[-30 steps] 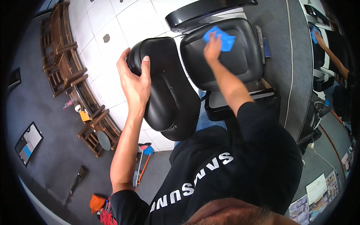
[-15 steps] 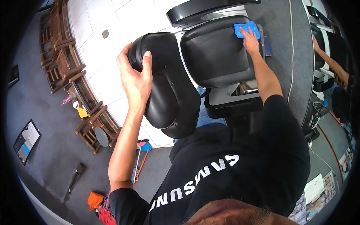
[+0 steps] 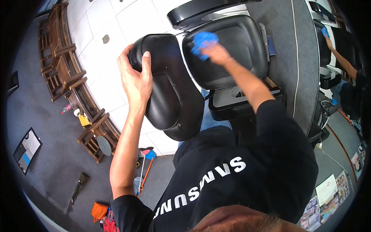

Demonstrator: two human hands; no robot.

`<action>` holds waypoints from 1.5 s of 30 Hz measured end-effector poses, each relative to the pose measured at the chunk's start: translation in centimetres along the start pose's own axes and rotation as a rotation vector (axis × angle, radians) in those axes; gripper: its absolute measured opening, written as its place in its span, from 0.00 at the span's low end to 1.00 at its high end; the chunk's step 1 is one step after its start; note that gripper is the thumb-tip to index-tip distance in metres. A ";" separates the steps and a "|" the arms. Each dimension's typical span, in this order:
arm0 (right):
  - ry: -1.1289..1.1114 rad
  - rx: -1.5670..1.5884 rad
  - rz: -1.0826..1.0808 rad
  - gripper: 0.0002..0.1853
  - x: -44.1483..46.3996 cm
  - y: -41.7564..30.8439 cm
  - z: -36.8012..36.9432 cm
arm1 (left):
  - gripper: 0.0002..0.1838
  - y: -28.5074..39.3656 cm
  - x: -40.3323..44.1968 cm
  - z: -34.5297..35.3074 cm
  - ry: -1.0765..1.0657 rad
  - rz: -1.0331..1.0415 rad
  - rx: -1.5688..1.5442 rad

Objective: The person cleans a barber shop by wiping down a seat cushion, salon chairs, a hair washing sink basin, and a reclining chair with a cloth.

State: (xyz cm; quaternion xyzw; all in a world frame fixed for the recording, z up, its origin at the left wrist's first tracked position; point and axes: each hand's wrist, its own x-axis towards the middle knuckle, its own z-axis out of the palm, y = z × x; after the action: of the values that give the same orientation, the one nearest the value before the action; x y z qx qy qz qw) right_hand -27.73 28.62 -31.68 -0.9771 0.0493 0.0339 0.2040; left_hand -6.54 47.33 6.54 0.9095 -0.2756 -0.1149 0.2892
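My left hand (image 3: 136, 79) grips the top end of the black padded backrest (image 3: 164, 104), thumb on the front face and fingers round the outer edge. Beyond the backrest lies the black chair seat (image 3: 235, 54). On its left part my right hand (image 3: 214, 52), blurred, has a crumpled blue cloth (image 3: 204, 44) under its fingers. A glossy black armrest (image 3: 208, 11) runs along the seat's far side, and another armrest (image 3: 247, 104) is on the near side, by my body.
Wooden chairs and a bench (image 3: 63, 69) stand at the left. A broom and dustpan (image 3: 148, 154) are near my left arm. At the right a mirror (image 3: 340, 58) reflects the chair and my arm; a white cable (image 3: 296, 58) runs along the grey surface beside it.
My right hand, with the blue cloth, went from the seat's middle to its right edge, then back across to its left part. My left hand has stayed on the backrest.
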 end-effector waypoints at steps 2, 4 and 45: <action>0.149 -0.183 0.285 0.31 -2.8 8.2 -3.4 | 0.30 -0.1 -0.2 -0.1 -0.012 -0.003 -0.014; 0.222 -0.241 0.837 0.26 -6.2 16.0 -6.0 | 0.32 -0.2 0.0 0.0 -0.016 -0.013 -0.041; 1.017 1.821 1.207 0.19 4.1 6.3 -1.8 | 0.30 0.3 0.0 0.3 -0.013 0.062 0.101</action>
State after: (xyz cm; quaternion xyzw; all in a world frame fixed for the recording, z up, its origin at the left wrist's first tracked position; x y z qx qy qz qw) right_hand -24.28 21.82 -32.82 -0.1961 0.5789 -0.3121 0.7273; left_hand -6.79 47.00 6.48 0.9131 -0.3110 -0.0979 0.2446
